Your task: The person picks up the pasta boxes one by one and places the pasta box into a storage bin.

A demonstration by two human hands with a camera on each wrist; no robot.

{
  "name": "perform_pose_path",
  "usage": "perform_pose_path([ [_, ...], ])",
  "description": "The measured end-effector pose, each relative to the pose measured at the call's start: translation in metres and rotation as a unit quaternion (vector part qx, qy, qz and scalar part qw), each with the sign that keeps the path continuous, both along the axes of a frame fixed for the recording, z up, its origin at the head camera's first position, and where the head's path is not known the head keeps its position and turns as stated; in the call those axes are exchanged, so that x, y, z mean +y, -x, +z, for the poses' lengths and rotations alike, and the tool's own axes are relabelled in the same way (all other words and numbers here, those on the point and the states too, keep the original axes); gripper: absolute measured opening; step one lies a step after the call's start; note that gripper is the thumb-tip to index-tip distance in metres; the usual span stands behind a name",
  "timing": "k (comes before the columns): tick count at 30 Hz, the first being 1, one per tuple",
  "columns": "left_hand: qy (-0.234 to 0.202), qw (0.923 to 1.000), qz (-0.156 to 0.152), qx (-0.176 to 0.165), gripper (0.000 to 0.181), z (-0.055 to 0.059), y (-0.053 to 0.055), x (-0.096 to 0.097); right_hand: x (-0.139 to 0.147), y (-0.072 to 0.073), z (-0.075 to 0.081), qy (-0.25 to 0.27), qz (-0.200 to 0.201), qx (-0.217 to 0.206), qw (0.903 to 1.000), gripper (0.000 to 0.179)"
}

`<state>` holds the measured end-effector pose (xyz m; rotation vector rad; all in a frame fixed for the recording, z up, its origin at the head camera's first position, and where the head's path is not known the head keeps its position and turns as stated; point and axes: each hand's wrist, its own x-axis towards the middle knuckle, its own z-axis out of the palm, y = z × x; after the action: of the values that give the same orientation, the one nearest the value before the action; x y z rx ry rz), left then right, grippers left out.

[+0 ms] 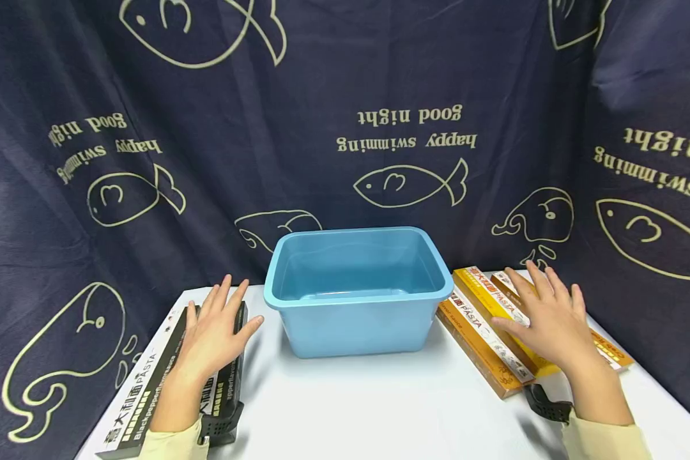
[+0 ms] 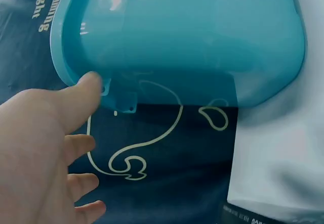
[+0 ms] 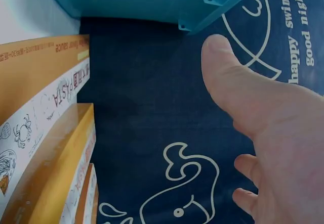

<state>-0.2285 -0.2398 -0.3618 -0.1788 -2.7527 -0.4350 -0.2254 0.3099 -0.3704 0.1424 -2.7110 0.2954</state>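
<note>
A blue plastic bin [image 1: 356, 326] stands at the back middle of the white table. My left hand [image 1: 215, 338], fingers spread, hovers over black pasta boxes [image 1: 132, 409] on the left. My right hand [image 1: 552, 319] is likewise spread above orange and yellow pasta boxes [image 1: 489, 338] on the right, which lie side by side. Neither hand holds anything. In the left wrist view, the left thumb [image 2: 88, 90] appears in front of the bin's rim; in the right wrist view, the right hand [image 3: 283, 128] shows apart from the boxes [image 3: 45, 118].
A dark blue curtain [image 1: 408, 76] with fish and whale drawings hangs behind the table. The white tabletop [image 1: 356, 409] extends in front of the bin. A black wrist strap mount [image 1: 546, 404] sits at the right wrist, another [image 1: 221, 425] at the left.
</note>
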Motion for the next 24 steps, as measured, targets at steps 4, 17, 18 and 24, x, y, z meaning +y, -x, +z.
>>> perform_pose_path([
  [4, -0.085, 0.9961, -0.014, 0.02, 0.065, 0.001, 0.002, 0.003, 0.007, 0.0, -0.001, 0.009, -0.003, -0.009, 0.9999, 0.096],
  [17, -0.365, 0.9269, -0.082, -0.022, 0.057, -0.004, 0.021, 0.028, 0.042, 0.008, -0.025, 0.079, -0.048, -0.089, 0.9917, 0.094],
  [18, -0.384, 0.9189, -0.086, -0.023, 0.057, -0.004, 0.023, 0.031, 0.045, 0.009, -0.027, 0.084, -0.052, -0.09, 0.991, 0.094],
  [24, -0.505, 0.8546, -0.114, -0.041, 0.056, -0.004, 0.03, 0.043, 0.064, 0.008, -0.037, 0.103, -0.094, -0.094, 0.9857, 0.097],
])
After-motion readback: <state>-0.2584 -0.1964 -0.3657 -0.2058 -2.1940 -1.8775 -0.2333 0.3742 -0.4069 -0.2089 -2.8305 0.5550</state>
